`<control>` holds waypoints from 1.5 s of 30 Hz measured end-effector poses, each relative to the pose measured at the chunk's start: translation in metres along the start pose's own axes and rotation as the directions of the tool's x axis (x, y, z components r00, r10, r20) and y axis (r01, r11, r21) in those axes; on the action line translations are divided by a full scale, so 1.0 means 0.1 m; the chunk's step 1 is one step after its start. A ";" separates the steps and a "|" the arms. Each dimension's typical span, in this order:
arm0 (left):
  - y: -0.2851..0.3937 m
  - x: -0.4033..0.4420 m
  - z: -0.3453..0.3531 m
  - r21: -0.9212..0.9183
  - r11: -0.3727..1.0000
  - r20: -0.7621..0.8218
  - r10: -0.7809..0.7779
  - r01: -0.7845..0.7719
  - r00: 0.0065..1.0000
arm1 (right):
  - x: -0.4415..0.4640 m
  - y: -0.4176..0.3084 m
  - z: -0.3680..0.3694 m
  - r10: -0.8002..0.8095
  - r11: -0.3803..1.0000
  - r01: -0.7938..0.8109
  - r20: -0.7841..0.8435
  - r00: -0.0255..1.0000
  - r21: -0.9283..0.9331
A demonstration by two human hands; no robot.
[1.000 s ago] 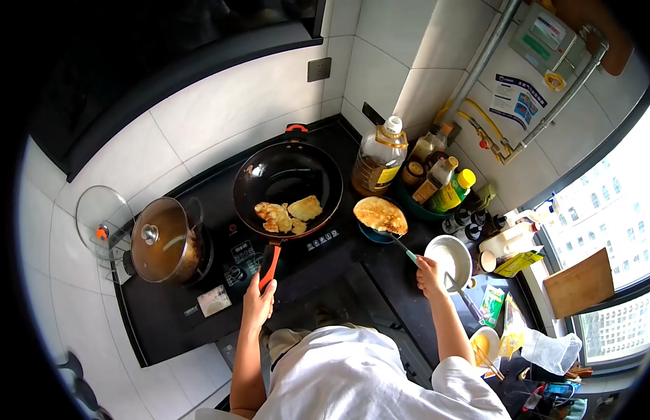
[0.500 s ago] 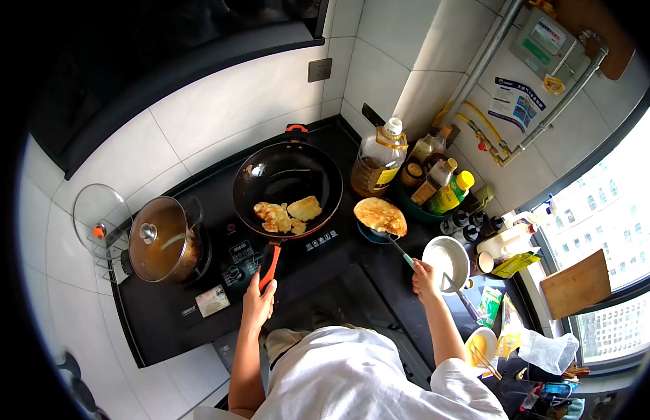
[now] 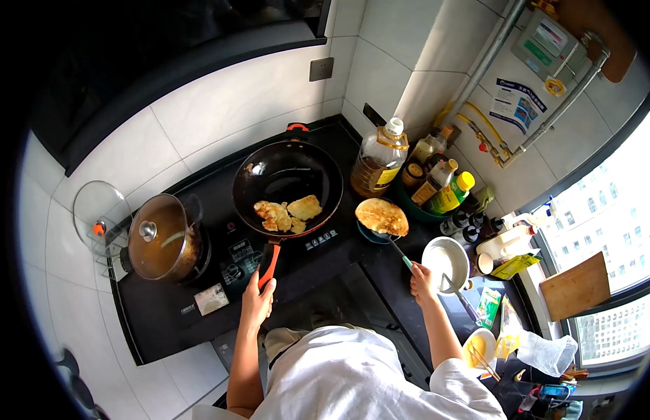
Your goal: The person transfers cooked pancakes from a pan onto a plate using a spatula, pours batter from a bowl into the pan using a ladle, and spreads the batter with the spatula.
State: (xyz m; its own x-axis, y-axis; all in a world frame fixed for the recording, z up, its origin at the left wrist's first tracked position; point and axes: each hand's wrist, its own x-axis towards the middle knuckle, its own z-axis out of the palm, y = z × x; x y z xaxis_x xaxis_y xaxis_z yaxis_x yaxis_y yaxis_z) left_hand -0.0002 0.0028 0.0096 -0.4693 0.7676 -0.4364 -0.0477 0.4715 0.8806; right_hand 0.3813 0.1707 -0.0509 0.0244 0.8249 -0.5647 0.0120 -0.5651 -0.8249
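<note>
My left hand [image 3: 257,301] is closed round the orange-and-black handle of a dark frying pan [image 3: 286,164] on the hob. Browned pieces of fried egg [image 3: 288,215] lie in the near part of the pan. My right hand [image 3: 422,281] grips a spatula [image 3: 402,256] with a pale green handle. A large golden-brown fried piece [image 3: 382,216], perhaps egg or pancake, rests at the spatula's far end. Under it a blue-rimmed bowl [image 3: 371,236] is mostly hidden; whether the piece touches the bowl I cannot tell.
A glass-lidded pot [image 3: 160,238] stands left of the pan. Behind the bowl are an oil jug [image 3: 378,162] and a green basin [image 3: 417,210] of bottles. On the right stand a white pot [image 3: 445,253] and a bowl of yellow liquid [image 3: 479,344] with chopsticks.
</note>
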 end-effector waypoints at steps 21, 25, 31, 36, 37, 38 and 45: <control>0.03 -0.02 0.01 0.007 1.000 0.004 0.013 -0.013 1.000 | -0.66 -0.45 -0.39 0.170 0.946 -0.228 0.248 0.954 0.230; 0.03 -0.02 0.01 0.000 1.000 0.006 0.012 -0.012 1.000 | -0.81 -0.56 -0.33 0.162 0.945 -0.228 0.269 0.949 0.234; 0.04 -0.03 0.00 0.009 1.000 0.006 -0.004 0.004 1.000 | -0.71 -0.60 -0.22 0.104 0.939 -0.182 0.262 0.960 0.293; 0.03 -0.03 0.00 -0.012 1.000 0.015 -0.011 0.011 1.000 | -0.28 -0.36 -0.14 0.025 0.978 -0.049 0.121 0.992 0.200; 0.04 -0.03 0.00 -0.002 1.000 0.010 -0.005 0.005 1.000 | -0.21 -0.32 -0.11 0.054 0.986 -0.067 0.083 0.995 0.156; 0.05 -0.03 0.00 0.007 1.000 0.006 0.000 0.000 1.000 | -0.16 -0.29 -0.10 0.080 0.991 -0.085 0.049 0.996 0.106; -0.04 0.01 -0.03 -0.012 1.000 0.030 0.012 -0.012 0.999 | -0.31 -0.65 0.15 -0.080 0.997 0.080 0.083 0.993 -0.001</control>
State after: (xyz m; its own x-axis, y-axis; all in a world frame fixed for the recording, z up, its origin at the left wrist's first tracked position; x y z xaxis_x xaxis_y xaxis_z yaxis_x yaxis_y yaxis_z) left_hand -0.0035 0.0005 0.0057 -0.4431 0.7860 -0.4312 -0.0531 0.4571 0.8878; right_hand 0.3647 0.1814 0.0199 -0.0602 0.8657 -0.4969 0.0149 -0.4970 -0.8676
